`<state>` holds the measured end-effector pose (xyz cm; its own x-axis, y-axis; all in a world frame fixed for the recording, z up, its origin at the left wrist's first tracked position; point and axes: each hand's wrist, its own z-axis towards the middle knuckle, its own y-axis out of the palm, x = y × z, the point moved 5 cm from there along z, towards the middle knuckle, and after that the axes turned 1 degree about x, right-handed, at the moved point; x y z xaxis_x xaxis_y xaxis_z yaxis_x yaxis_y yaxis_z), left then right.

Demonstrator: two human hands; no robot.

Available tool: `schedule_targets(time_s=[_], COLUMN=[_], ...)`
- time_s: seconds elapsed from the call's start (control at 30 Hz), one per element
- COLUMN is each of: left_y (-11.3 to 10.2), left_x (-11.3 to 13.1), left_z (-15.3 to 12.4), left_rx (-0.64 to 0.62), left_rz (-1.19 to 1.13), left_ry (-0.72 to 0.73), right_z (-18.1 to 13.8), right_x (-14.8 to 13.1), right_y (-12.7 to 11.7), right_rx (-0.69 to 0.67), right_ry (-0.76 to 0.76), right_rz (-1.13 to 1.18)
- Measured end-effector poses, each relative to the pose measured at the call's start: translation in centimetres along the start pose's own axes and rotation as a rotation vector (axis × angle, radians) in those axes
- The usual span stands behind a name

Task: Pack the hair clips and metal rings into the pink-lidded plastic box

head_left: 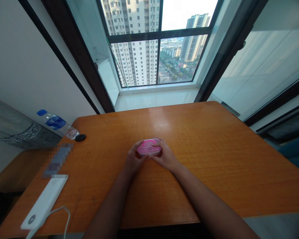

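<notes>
Towers rise beyond a dark-framed window, past the far edge of a brown table. A white bar with a cable at its near end lies along the table's left side; a blue-capped bottle is at the far-left corner. Around the table's middle, a person's left hand and right hand grip a pink case from either side, fingers wrapped around its ends, thumbs at the near edge. Whether the case touches the table cannot be told. Just beside the bottle's base lies a black disc.
</notes>
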<state>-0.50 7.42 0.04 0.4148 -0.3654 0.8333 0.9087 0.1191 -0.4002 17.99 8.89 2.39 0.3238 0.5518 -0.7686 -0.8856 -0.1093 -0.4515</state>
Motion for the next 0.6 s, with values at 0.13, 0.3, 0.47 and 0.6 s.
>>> schedule_targets(time_s=[0.13, 0.3, 0.47, 0.6], left_y=[0.11, 0.17, 0.24, 0.20], left_x=[-0.12, -0.26, -0.13, 0.14], left_z=[0.07, 0.14, 0.16, 0.12], left_rx=[-0.005, 0.001, 0.007, 0.021], left_rz=[-0.006, -0.011, -0.015, -0.014], left_ry=[0.002, -0.003, -0.004, -0.009], right_z=[0.00, -0.01, -0.23, -0.31], right_x=[0.03, -0.40, -0.50, -0.31], right_y=[0.08, 0.10, 0.29, 0.34], right_rx=[-0.005, 0.010, 0.029, 0.067], right_ry=[-0.027, -0.049, -0.024, 0.000], right_rz=[-0.089, -0.157, -0.174, -0.152])
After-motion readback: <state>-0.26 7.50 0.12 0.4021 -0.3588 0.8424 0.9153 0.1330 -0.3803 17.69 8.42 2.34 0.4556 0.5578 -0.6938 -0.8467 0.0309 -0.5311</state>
